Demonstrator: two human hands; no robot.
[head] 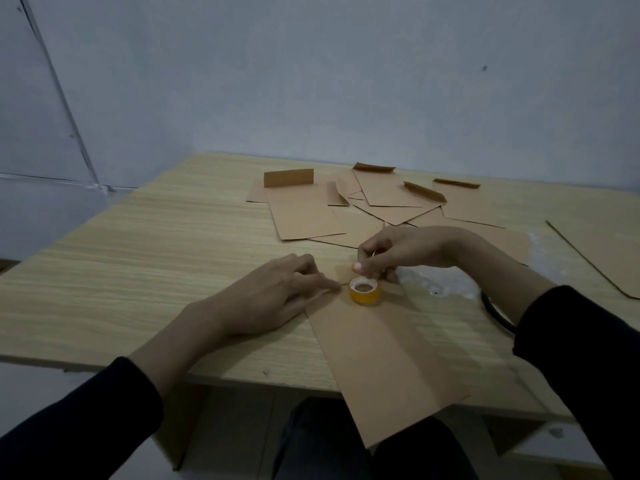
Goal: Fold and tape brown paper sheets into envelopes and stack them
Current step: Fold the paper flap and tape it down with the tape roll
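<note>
A folded brown paper sheet (384, 358) lies in front of me, its near end hanging over the table edge. A small yellow tape roll (364, 290) stands on its far end. My left hand (273, 296) rests flat with straight fingers on the sheet's far left corner, fingertips beside the roll. My right hand (398, 252) hovers just above the roll, thumb and fingers pinched together, seemingly on a strip of tape too thin to make out. Several folded brown envelopes (346, 206) lie scattered at the back of the table.
The light wooden table (156, 258) meets a grey wall behind. Another brown sheet (602, 254) lies at the right edge. Clear plastic wrap (440, 282) and a black curved object (495, 313) sit by my right forearm.
</note>
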